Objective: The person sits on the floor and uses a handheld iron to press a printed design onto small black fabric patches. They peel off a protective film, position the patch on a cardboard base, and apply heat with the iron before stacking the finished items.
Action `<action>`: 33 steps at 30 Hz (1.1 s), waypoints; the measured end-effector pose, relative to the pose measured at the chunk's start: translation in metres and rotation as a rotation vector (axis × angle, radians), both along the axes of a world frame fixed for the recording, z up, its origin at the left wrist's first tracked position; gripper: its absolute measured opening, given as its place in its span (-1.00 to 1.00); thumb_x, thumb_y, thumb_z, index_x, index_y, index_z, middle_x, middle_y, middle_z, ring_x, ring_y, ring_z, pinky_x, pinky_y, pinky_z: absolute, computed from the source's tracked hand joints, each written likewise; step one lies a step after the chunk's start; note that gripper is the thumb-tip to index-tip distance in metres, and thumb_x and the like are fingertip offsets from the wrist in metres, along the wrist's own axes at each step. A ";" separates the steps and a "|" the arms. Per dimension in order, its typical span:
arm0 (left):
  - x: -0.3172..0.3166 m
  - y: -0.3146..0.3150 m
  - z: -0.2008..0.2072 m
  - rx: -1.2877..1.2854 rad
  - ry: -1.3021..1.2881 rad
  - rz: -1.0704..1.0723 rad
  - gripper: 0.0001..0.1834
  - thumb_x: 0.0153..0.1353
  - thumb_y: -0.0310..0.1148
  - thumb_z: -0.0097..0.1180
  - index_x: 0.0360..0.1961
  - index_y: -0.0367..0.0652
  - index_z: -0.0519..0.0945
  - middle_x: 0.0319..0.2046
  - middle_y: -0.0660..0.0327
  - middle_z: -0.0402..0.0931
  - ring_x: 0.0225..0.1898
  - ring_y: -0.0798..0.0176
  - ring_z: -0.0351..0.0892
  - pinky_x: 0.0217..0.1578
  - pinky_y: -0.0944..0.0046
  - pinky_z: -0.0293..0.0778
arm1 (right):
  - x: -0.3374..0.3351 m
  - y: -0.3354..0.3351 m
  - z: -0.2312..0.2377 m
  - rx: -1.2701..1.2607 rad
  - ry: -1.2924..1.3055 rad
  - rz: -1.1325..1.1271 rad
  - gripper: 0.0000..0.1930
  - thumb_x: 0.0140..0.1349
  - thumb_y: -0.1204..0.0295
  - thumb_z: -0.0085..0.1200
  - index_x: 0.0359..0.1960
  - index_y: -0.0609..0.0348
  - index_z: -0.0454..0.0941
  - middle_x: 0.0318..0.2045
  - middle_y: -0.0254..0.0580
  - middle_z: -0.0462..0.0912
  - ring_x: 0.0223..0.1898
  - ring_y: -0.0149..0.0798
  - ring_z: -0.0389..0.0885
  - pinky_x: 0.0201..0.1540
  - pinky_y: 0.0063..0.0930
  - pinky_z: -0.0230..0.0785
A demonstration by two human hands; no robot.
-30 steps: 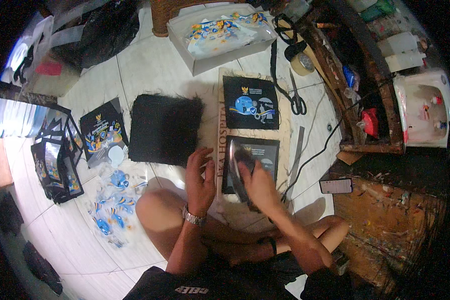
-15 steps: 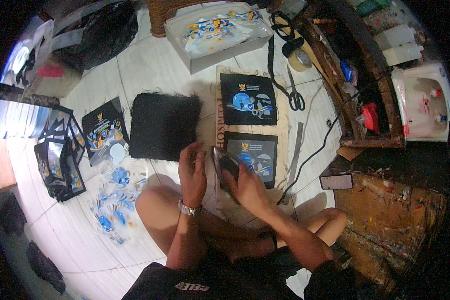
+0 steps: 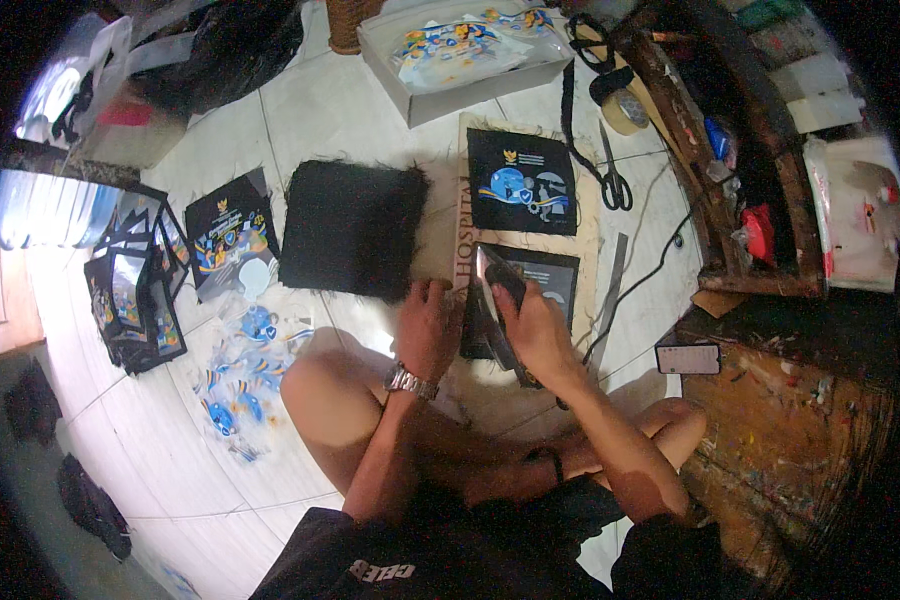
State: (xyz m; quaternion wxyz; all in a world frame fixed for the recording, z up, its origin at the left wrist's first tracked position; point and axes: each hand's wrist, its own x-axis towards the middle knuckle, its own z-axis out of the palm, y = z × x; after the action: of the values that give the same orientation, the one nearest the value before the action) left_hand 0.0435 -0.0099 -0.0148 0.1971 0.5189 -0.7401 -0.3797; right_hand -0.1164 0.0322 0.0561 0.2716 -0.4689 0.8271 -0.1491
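Iron gripped by right hand, fingers clamped on handle, over black printed patch centre frame; left hand flat, fingers together, beside plain black square.

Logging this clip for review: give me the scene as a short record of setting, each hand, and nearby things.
setting: person sitting cross-legged on a tiled floor
left hand: flat beside the black printed sheet, wristwatch on it
right hand: grips a clothes iron tilted over that sheet
nearby: black cloth, scissors, tape roll, phone
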 end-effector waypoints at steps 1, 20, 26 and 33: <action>-0.003 0.002 -0.006 -0.017 -0.045 -0.005 -0.60 0.16 -0.35 0.30 -0.01 -0.23 0.50 -0.03 -0.09 0.46 -0.05 -0.20 0.53 -0.07 -0.09 0.51 | 0.001 -0.004 0.013 0.026 -0.033 -0.023 -0.52 0.46 0.14 0.01 -0.18 0.51 0.50 -0.50 0.41 0.62 -0.33 0.39 0.65 -0.33 0.09 0.48; -0.018 0.007 -0.007 -0.048 -0.171 0.057 -0.34 0.14 -0.22 0.31 0.25 -0.13 0.37 0.17 -0.12 0.33 0.06 -0.23 0.46 0.02 -0.13 0.48 | -0.057 0.013 0.043 0.080 -0.105 -0.188 -0.41 0.46 0.00 -0.07 -0.01 0.47 0.49 -0.24 0.43 0.66 -0.12 0.36 0.66 -0.07 0.08 0.46; -0.022 0.010 -0.011 -0.205 -0.205 -0.175 -0.31 0.21 -0.34 0.18 0.40 0.15 0.34 0.40 0.02 0.20 0.18 -0.17 0.42 0.11 -0.14 0.44 | -0.045 0.022 0.006 0.140 -0.014 -0.018 -0.39 0.46 0.02 -0.03 0.01 0.53 0.46 -0.25 0.47 0.65 -0.11 0.38 0.65 -0.08 0.02 0.47; -0.017 0.018 -0.016 -0.181 -0.262 -0.202 -0.29 0.18 -0.40 0.16 0.40 0.25 0.37 0.43 0.03 0.17 0.24 -0.18 0.37 0.14 -0.13 0.42 | -0.040 0.001 -0.002 0.156 0.055 -0.025 -0.41 0.46 0.03 -0.04 -0.15 0.54 0.48 -0.39 0.48 0.63 -0.26 0.42 0.65 -0.25 0.11 0.48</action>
State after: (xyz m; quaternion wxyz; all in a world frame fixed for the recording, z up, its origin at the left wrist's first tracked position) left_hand 0.0262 0.0083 -0.0304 0.1058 0.4672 -0.8389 -0.2584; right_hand -0.1559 0.0336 0.0538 0.2826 -0.4398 0.8492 -0.0746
